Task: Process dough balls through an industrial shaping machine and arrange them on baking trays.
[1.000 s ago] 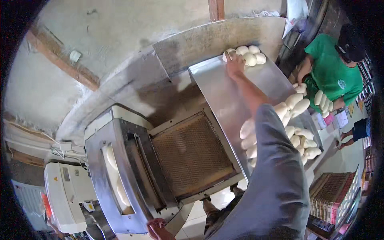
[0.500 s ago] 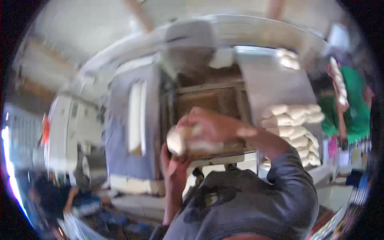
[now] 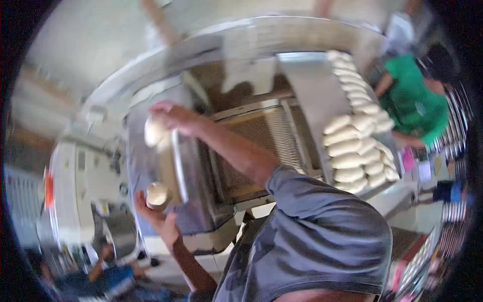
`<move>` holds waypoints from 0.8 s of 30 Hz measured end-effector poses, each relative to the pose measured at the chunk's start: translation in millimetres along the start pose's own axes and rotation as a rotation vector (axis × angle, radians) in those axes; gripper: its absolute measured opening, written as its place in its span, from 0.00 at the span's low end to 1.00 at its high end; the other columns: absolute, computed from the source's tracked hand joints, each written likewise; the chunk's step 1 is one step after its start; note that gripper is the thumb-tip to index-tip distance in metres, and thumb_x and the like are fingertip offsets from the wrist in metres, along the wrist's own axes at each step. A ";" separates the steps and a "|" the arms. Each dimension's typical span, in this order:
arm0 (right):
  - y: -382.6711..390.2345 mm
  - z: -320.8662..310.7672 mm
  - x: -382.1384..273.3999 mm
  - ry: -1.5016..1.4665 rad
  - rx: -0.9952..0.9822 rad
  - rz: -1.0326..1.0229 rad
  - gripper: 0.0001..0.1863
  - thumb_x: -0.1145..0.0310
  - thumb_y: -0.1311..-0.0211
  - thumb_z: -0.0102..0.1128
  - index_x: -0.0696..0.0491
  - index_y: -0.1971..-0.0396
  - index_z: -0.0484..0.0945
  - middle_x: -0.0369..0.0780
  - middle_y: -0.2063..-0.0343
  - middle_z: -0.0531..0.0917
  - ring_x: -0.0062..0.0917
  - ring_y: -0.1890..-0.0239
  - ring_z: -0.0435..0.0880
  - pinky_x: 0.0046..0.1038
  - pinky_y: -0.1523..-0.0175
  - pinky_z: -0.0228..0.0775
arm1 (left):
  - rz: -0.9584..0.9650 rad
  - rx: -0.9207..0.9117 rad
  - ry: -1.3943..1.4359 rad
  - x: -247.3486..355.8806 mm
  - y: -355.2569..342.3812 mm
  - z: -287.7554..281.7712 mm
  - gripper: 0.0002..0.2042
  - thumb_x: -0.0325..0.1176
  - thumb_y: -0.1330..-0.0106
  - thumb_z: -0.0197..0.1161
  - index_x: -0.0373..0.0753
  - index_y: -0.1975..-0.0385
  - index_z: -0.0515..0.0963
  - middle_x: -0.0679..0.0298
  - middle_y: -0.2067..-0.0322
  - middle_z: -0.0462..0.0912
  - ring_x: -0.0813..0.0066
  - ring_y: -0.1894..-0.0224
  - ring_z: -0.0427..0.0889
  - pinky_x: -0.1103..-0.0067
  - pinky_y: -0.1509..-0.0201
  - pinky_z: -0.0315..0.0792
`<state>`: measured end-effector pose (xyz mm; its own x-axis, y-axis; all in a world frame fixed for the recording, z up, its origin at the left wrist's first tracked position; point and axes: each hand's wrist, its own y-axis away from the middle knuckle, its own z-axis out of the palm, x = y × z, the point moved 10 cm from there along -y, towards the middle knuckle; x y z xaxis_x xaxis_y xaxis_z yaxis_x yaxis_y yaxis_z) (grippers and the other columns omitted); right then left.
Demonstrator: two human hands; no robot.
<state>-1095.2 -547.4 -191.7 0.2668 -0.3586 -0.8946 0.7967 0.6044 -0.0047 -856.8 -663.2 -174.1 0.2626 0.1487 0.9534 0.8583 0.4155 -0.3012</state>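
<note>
Half a second back both hands were bunched together over one lump of dough in front of the chest; now they have parted, and the right arm has swung out across the machine. Farthest left stands a pale, boxy cabinet [image 3: 75, 186], blurred, with a red patch on its side. Next to it the left hand [image 3: 156, 219] is raised palm-up by the near corner of the steel machine [image 3: 201, 221], its fingers curled loosely under a small round dough ball [image 3: 157, 194] that sits on the fingertips. Above that, the right hand [image 3: 173, 118] reaches over the machine's upper left part, fingers closed around a second, longer dough piece [image 3: 153, 133] that hangs just below the knuckles; motion blur hides how tight the grip is. The grey-sleeved right forearm runs diagonally from that hand back down to the shoulder at the lower middle. Under the arm lies the machine's ribbed brown belt [image 3: 261, 146], framed by metal rails. Right of the belt a long metal tray [image 3: 307, 95] slants away, and rows of oval dough pieces [image 3: 352, 151] are packed along its right side from the far end to the near end. Beyond the tray, at the far right, another person in a green shirt [image 3: 415, 103] leans toward it, one forearm stretched near the dough rows.
</note>
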 end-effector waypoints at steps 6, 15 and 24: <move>104.6 -209.4 -65.8 1.124 0.333 -0.129 0.23 0.50 0.35 0.51 0.53 0.50 0.74 0.42 0.54 0.79 0.23 0.62 0.80 0.29 0.55 0.73 | -0.087 -0.020 0.109 -36.0 24.7 20.7 0.43 0.59 0.38 0.55 0.36 0.33 0.48 0.52 0.47 0.73 0.64 0.44 0.72 0.68 0.39 0.63; 281.4 -626.5 -202.3 2.265 1.535 0.108 0.26 0.55 0.41 0.50 0.57 0.48 0.66 0.51 0.55 0.75 0.47 0.62 0.77 0.43 0.61 0.69 | -0.308 -0.015 -0.043 -78.1 122.9 76.8 0.22 0.43 0.33 0.51 0.35 0.45 0.66 0.58 0.72 0.77 0.69 0.71 0.75 0.75 0.63 0.70; 293.5 -667.1 -243.8 1.530 1.464 0.065 0.21 0.68 0.46 0.53 0.54 0.50 0.72 0.46 0.57 0.78 0.42 0.58 0.79 0.37 0.56 0.72 | -0.321 -0.131 -0.072 -52.5 170.6 133.1 0.15 0.41 0.33 0.51 0.37 0.57 0.75 0.60 0.70 0.77 0.69 0.70 0.73 0.75 0.60 0.68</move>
<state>-1288.2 192.0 -273.0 0.3631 0.8165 -0.4489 0.7507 -0.5417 -0.3781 -782.8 -480.7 -278.0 -0.0572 0.0946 0.9939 0.9425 0.3335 0.0226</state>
